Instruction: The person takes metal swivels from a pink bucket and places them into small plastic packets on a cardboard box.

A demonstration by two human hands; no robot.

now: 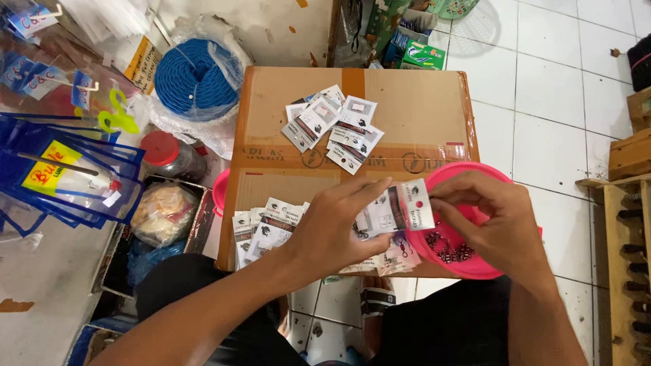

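Hands [413, 224] pinch one small packet [405, 207] (over cardboard box [285, 115]).

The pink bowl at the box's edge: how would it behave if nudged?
The pink bowl looks like thin plastic, so probably light and easy to slide on the cardboard box. It seems to overhang the box's right edge, so a push might tip it. The small metal pieces inside would likely rattle and shift.
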